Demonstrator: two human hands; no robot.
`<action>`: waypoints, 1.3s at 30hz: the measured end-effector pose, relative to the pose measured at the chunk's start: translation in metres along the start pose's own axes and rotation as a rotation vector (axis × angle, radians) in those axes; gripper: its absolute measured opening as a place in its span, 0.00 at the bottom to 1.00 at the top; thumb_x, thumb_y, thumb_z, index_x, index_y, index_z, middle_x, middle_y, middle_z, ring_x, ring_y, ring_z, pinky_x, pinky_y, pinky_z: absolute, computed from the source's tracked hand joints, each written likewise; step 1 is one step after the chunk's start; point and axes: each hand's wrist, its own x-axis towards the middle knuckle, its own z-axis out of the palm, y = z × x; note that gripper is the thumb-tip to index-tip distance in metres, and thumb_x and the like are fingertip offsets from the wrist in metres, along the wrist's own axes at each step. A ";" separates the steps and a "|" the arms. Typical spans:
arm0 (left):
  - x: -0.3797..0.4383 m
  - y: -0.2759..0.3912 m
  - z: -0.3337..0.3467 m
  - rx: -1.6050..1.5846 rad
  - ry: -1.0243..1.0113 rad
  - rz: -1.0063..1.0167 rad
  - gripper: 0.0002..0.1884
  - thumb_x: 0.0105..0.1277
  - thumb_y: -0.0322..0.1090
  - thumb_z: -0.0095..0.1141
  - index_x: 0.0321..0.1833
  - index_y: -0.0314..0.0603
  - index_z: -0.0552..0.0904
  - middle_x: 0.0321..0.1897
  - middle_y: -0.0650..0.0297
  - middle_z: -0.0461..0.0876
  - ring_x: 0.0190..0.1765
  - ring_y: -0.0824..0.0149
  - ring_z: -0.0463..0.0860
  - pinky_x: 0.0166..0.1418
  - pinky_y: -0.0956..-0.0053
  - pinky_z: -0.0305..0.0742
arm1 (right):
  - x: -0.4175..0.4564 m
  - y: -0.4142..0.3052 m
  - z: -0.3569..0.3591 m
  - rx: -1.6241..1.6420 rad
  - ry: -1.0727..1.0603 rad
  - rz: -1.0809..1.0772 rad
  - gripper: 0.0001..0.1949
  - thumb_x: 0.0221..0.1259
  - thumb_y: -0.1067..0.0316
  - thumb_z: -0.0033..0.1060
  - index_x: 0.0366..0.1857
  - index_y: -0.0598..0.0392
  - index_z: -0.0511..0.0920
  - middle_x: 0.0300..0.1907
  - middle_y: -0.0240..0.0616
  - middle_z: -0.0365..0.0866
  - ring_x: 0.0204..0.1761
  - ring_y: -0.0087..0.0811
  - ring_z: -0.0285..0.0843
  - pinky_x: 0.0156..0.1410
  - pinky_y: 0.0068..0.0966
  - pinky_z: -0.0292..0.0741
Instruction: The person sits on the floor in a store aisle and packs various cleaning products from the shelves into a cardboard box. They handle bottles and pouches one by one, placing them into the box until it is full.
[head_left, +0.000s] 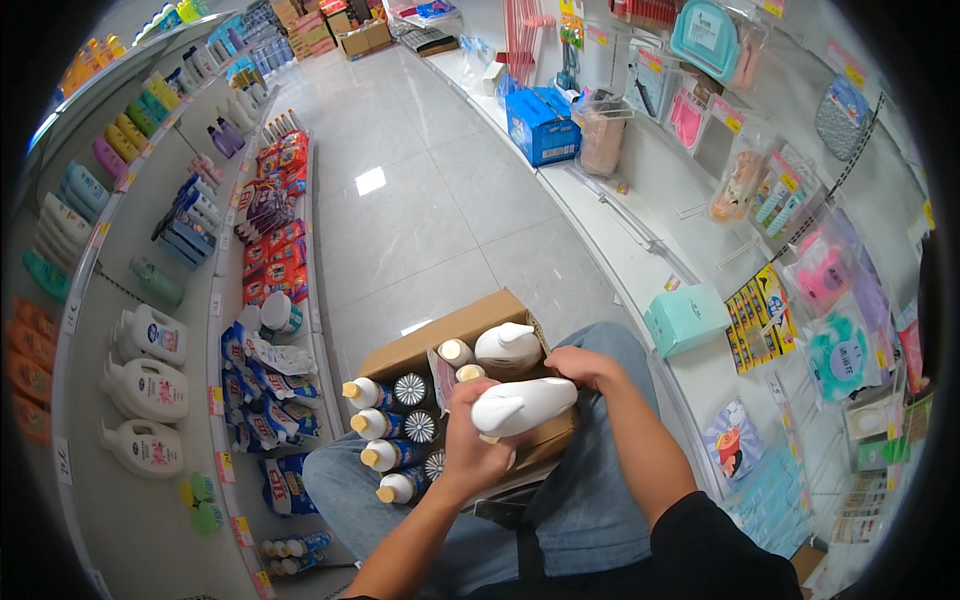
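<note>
A white plastic bottle (534, 403) with a handle is held in my left hand (480, 450), above an uncovered cardboard box (450, 324). My right hand (589, 366) grips the right edge of this box, its fingers partly hidden. Inside stands a second white handled bottle (507, 346), near the far right corner. Several blue-labelled bottles with yellow-tipped white caps (373, 424) line the left side, beside black-and-white striped round caps (420, 426). Cream-topped bottles (454, 351) sit in the middle. The held bottle and my left arm hide part of the contents.
My jeans-clad legs (607, 420) flank the box. On the left, shelves carry white detergent jugs (154, 390) and red detergent bags (276, 259). The right shelf bears a mint-green box (686, 319) and a blue carton (543, 126), beneath hanging packets. Grey floor tiles (405, 217) run between.
</note>
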 end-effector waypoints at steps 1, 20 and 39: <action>0.002 -0.003 0.006 0.030 -0.013 0.003 0.42 0.47 0.20 0.80 0.63 0.41 0.66 0.57 0.57 0.71 0.60 0.60 0.76 0.66 0.66 0.73 | 0.003 0.002 -0.005 0.093 -0.040 0.018 0.18 0.72 0.55 0.51 0.51 0.59 0.82 0.42 0.40 0.85 0.42 0.38 0.81 0.48 0.39 0.77; 0.017 -0.093 0.059 0.428 -0.019 -0.118 0.33 0.46 0.25 0.78 0.56 0.40 0.76 0.51 0.52 0.80 0.59 0.47 0.76 0.63 0.55 0.68 | -0.016 -0.007 0.011 0.247 0.071 -0.395 0.29 0.80 0.47 0.43 0.66 0.65 0.75 0.64 0.52 0.81 0.67 0.42 0.75 0.71 0.34 0.68; -0.070 -0.035 0.033 0.701 -0.347 -0.152 0.32 0.57 0.39 0.74 0.63 0.38 0.76 0.72 0.45 0.65 0.78 0.41 0.59 0.80 0.41 0.51 | -0.049 -0.027 0.044 -0.213 0.358 -0.905 0.17 0.52 0.70 0.80 0.45 0.61 0.84 0.45 0.44 0.83 0.42 0.43 0.86 0.47 0.33 0.83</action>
